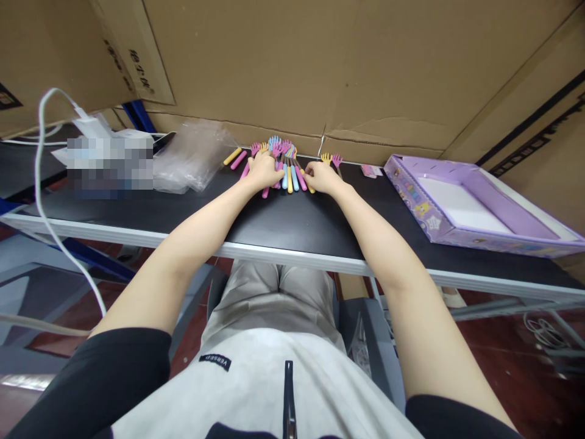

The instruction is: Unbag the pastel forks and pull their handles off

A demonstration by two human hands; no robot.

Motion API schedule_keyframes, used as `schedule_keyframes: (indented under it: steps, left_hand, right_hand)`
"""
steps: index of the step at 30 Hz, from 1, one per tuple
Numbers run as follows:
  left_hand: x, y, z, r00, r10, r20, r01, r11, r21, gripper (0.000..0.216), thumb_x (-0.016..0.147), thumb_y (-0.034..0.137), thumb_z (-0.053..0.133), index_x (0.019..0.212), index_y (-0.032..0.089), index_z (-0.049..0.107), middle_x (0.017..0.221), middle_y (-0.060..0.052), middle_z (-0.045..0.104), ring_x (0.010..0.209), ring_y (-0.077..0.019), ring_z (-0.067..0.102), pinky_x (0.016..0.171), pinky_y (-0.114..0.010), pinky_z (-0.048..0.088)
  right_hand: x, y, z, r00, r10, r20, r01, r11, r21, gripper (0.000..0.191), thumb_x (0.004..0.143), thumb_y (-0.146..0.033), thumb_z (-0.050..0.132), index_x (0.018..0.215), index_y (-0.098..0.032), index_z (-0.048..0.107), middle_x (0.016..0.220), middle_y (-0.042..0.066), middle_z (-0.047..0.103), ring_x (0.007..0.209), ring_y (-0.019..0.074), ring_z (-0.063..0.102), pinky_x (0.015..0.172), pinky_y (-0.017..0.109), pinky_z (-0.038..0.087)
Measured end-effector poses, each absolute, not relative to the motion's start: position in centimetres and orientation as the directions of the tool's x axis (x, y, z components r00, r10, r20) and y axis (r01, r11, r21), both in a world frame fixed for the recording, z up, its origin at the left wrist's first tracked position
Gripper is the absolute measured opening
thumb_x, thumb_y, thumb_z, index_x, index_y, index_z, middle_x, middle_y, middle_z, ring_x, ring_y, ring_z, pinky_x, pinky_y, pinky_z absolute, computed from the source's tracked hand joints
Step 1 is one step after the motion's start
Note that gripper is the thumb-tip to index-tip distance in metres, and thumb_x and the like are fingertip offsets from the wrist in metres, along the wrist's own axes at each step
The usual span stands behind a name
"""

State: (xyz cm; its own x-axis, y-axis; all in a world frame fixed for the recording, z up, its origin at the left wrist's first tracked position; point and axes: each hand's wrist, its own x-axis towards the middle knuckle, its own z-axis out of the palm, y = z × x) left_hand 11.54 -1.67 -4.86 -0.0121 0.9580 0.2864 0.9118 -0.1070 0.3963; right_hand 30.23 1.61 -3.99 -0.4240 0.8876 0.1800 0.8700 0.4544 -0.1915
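A row of small hand-shaped sticks (289, 177) with pink, yellow and blue handles lies toward the far edge of the black table (283, 231), handles pointing near. The left hand (264, 171) curves over the row's left part, hiding several; whether its fingers grip any, I cannot tell. The right hand (321, 177) is at the row's right end, fingers drawn narrow beside a yellow handle; its hold is unclear too. Just left lie a loose yellow handle (232, 157) and a pink one (238, 160), then a crumpled clear plastic bag (192, 158) and, at far left, a white cable (41, 152) looping past a pixelated patch. To the right are a small pink card (371, 171) and an open purple box (414, 204), its printed lettering too small to read. Cardboard (297, 61) walls the far side, bearing dark characters at left. A black label (216, 361) on the pale garment seems to begin "VERSE".
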Motion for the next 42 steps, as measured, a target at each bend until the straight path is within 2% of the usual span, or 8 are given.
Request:
schedule_keyframes:
  steps: [6, 9, 14, 17, 21, 26, 33, 42]
  left_hand:
    - [11.7, -2.1, -4.5, 0.015, 0.935, 0.354, 0.890, -0.174, 0.421, 0.022, 0.094, 0.029, 0.053, 0.092, 0.016, 0.070, 0.144, -0.015, 0.062, 0.141, -0.0389, 0.044, 0.117, -0.058, 0.034]
    - [11.8, -2.6, -4.1, 0.096, 0.908, 0.408, 0.882, -0.267, 0.388, 0.026, 0.097, 0.030, 0.050, 0.088, 0.016, 0.070, 0.146, -0.014, 0.060, 0.142, -0.0382, 0.043, 0.119, -0.058, 0.031]
    - [11.9, -2.6, -4.2, 0.282, 0.816, 0.505, 0.826, -0.474, 0.305, 0.018, 0.094, 0.027, 0.056, 0.082, 0.017, 0.067, 0.144, -0.013, 0.061, 0.141, -0.0354, 0.045, 0.121, -0.054, 0.031]
    - [12.0, -1.9, -4.7, 0.372, 0.719, 0.587, 0.755, -0.603, 0.259, 0.014, 0.091, 0.025, 0.059, 0.078, 0.018, 0.063, 0.136, -0.013, 0.065, 0.133, -0.0325, 0.053, 0.117, -0.051, 0.037]
    - [12.1, -1.2, -5.3, 0.389, 0.651, 0.652, 0.701, -0.668, 0.249, 0.012, 0.091, 0.024, 0.060, 0.081, 0.019, 0.059, 0.113, -0.014, 0.069, 0.109, -0.0283, 0.065, 0.101, -0.043, 0.048]
    - [12.2, -1.7, -5.2, 0.312, 0.748, 0.586, 0.773, -0.558, 0.301, 0.018, 0.099, 0.030, 0.051, 0.085, 0.020, 0.057, 0.085, -0.009, 0.067, 0.081, -0.0240, 0.065, 0.080, -0.035, 0.048]
    - [12.3, -1.8, -4.4, 0.302, 0.743, 0.597, 0.729, -0.584, 0.358, 0.030, 0.102, 0.035, 0.047, 0.076, 0.020, 0.051, 0.072, -0.003, 0.059, 0.073, -0.0194, 0.057, 0.070, -0.030, 0.040]
    - [13.1, -2.5, -3.3, 0.271, 0.762, 0.587, 0.720, -0.566, 0.402, 0.034, 0.101, 0.033, 0.045, 0.070, 0.021, 0.045, 0.067, -0.001, 0.052, 0.069, -0.0176, 0.051, 0.068, -0.030, 0.036]
  right_hand:
    - [30.3, 1.5, -3.8, -0.393, 0.889, 0.234, 0.853, 0.448, -0.267, 0.023, 0.096, -0.017, 0.055, 0.107, -0.011, 0.075, 0.109, 0.015, 0.076, 0.106, 0.0258, 0.070, 0.097, 0.035, 0.053]
    - [30.0, 1.6, -3.6, -0.320, 0.901, 0.292, 0.792, 0.424, -0.439, 0.020, 0.099, -0.021, 0.056, 0.104, -0.011, 0.072, 0.104, 0.012, 0.075, 0.099, 0.0215, 0.070, 0.093, 0.032, 0.053]
    - [29.2, 1.3, -2.6, -0.178, 0.958, 0.226, 0.438, 0.283, -0.853, 0.036, 0.098, -0.054, 0.063, 0.096, -0.018, 0.062, 0.079, 0.002, 0.067, 0.066, 0.0112, 0.064, 0.064, 0.021, 0.051]
    - [28.9, 1.2, -2.0, -0.132, 0.974, 0.186, 0.155, 0.206, -0.966, 0.052, 0.087, -0.070, 0.069, 0.087, -0.021, 0.055, 0.061, -0.006, 0.052, 0.048, 0.0067, 0.050, 0.047, 0.018, 0.039]
    - [28.5, 0.8, -1.6, -0.123, 0.976, 0.179, -0.087, 0.169, -0.982, 0.055, 0.083, -0.070, 0.074, 0.079, -0.021, 0.049, 0.052, -0.010, 0.039, 0.040, 0.0036, 0.035, 0.040, 0.017, 0.027]
    - [27.7, 0.2, -1.6, -0.109, 0.976, 0.189, -0.156, 0.171, -0.973, 0.052, 0.084, -0.063, 0.076, 0.076, -0.021, 0.046, 0.053, -0.010, 0.039, 0.040, 0.0032, 0.034, 0.040, 0.018, 0.024]
    - [27.9, 0.3, -0.8, -0.067, 0.979, 0.194, -0.168, 0.180, -0.969, 0.052, 0.087, -0.060, 0.076, 0.075, -0.021, 0.043, 0.053, -0.011, 0.035, 0.040, 0.0015, 0.028, 0.040, 0.016, 0.021]
    - [28.6, 0.5, 0.4, -0.036, 0.985, 0.171, -0.131, 0.165, -0.978, 0.052, 0.090, -0.055, 0.075, 0.070, -0.020, 0.041, 0.052, -0.010, 0.035, 0.039, 0.0011, 0.028, 0.040, 0.016, 0.021]
